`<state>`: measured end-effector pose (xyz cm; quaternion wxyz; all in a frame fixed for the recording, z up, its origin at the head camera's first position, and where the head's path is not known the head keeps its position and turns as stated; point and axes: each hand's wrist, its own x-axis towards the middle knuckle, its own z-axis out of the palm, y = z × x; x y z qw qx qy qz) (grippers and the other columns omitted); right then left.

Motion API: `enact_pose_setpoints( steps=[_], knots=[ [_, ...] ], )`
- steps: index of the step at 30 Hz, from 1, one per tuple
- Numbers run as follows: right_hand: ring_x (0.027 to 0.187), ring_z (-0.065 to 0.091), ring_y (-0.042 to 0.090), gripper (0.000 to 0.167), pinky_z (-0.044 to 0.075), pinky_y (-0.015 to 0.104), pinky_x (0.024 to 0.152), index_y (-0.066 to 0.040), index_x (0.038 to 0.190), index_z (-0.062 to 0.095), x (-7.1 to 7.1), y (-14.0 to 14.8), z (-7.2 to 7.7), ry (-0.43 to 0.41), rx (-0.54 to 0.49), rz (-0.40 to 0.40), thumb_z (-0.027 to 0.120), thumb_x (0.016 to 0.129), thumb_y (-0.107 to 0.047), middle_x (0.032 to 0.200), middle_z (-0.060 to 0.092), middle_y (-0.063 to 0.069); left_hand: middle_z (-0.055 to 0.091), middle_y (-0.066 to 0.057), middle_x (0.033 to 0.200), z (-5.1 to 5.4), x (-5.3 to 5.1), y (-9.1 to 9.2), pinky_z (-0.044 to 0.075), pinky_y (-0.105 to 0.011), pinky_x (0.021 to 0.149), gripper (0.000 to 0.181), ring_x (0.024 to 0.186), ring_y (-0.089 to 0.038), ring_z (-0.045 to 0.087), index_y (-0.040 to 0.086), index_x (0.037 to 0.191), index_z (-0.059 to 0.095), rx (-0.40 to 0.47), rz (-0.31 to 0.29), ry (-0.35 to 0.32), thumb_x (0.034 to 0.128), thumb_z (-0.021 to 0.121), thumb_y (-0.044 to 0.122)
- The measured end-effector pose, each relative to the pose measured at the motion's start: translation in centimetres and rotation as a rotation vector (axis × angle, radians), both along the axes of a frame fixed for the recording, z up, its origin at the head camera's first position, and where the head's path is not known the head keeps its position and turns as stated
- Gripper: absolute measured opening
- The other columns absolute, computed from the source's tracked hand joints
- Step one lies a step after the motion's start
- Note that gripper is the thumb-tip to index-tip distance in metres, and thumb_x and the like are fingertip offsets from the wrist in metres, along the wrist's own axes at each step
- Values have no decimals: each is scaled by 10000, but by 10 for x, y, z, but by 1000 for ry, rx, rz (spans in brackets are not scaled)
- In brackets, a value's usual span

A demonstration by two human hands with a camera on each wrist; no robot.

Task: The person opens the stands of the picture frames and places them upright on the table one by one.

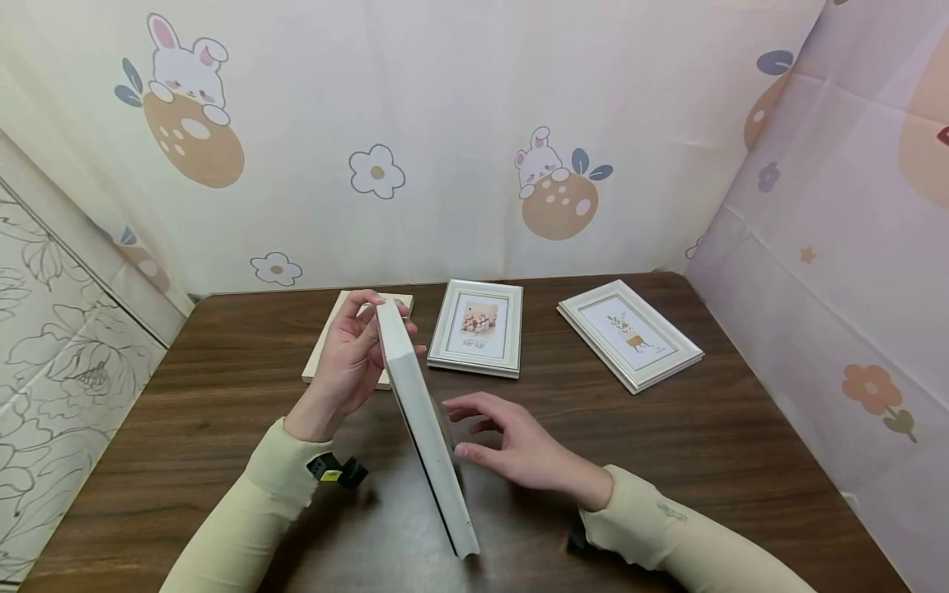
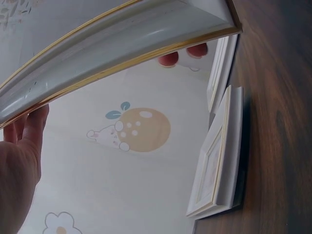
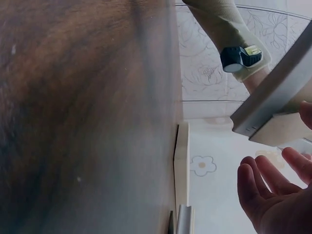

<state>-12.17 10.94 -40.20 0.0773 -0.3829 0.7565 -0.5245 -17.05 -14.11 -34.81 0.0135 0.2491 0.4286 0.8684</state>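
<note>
A white picture frame [image 1: 426,428], seen nearly edge-on in the head view, stands tilted above the table. My left hand [image 1: 348,354] grips it by its upper end. Gold lines run along the frame's edge [image 2: 117,53] in the left wrist view, where part of the left hand [image 2: 19,161] shows. Close to the frame's right side is my right hand [image 1: 519,441], fingers loosely bent and holding nothing. In the right wrist view the right hand [image 3: 280,200] is just below a pale flap [image 3: 275,129] on the frame's back. Whether any right finger touches the frame, I cannot tell.
On the brown table [image 1: 245,395] lie a white frame with a flower picture [image 1: 478,325] and another with a plant picture [image 1: 630,333]. A cream flat piece [image 1: 322,354] lies behind the left hand, partly hidden. Patterned curtains [image 1: 445,82] hang around the table.
</note>
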Motion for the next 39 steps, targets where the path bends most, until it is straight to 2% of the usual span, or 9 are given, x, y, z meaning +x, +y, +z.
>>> enact_pose_setpoints(
  steps=[5, 16, 29, 36, 39],
  knots=[
    [1164, 604, 242, 470, 533, 363, 914, -104, 1355, 561, 0, -4, -3, -10, -1, 16, 735, 923, -167, 1306, 602, 31, 600, -96, 1112, 0, 0, 0, 581, -502, 773, 129, 954, -216, 675, 170, 1115, 539, -8, 8, -7, 1041, 472, 90],
    [1122, 616, 193, 500, 544, 353, 892, -79, 1373, 553, 1, -7, -3, -57, -50, 12, 739, 910, -101, 1306, 614, 43, 610, -103, 1107, -2, 1, -2, 579, -498, 786, 134, 956, -229, 670, 154, 1109, 545, 31, 4, 0, 1038, 465, 74],
    [1049, 644, 218, 457, 563, 369, 852, -93, 1349, 599, -2, -3, -6, 12, -51, -14, 738, 915, -126, 1233, 641, 42, 617, -109, 1106, -7, 1, -6, 577, -502, 792, 171, 956, -236, 683, 139, 1121, 553, 48, -12, 14, 1047, 433, 42],
    [1035, 645, 206, 441, 566, 387, 852, -43, 1320, 619, -2, -1, -5, 14, -117, -4, 746, 899, -78, 1224, 639, 80, 617, -110, 1105, -8, 1, -8, 580, -489, 790, 167, 956, -234, 677, 140, 1125, 561, 52, -11, 23, 1042, 449, 49],
    [1054, 639, 218, 436, 561, 401, 864, -15, 1299, 628, -2, 0, -4, 41, -136, -8, 755, 883, -45, 1229, 638, 104, 618, -114, 1107, -8, 1, -8, 580, -488, 792, 149, 954, -235, 676, 140, 1131, 561, 52, -13, 23, 1035, 475, 65]
  ],
)
